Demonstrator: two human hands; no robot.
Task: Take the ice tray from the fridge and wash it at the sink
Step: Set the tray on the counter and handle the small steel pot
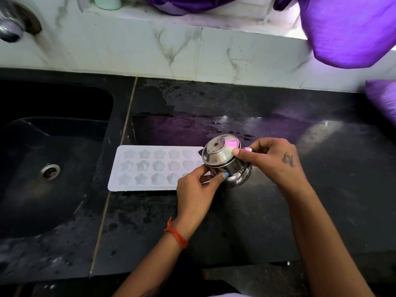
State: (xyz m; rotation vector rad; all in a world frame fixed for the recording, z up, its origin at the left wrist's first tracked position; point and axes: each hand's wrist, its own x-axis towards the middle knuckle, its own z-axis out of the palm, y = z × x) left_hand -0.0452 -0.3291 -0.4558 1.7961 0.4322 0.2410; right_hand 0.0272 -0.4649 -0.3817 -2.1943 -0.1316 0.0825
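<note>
A white ice tray [150, 168] with star-shaped cups lies flat on the wet black counter [267, 211], just right of the black sink [42, 168]. Over the tray's right end both hands hold a small shiny steel pot with a lid [222, 159]. My left hand [197, 189] grips the pot's lower left side, thumb on its body. My right hand [272, 159] holds the right side, thumb pressed on the lid's edge and fingers curled around the handle. The pot and hands hide the tray's right end.
The sink has a metal drain [49, 172] and a tap [10, 28] at the upper left. A white marble-tiled wall [192, 52] runs behind the counter. Purple cloth [347, 28] hangs at the upper right, with more at the right edge. Water pools on the counter behind the pot.
</note>
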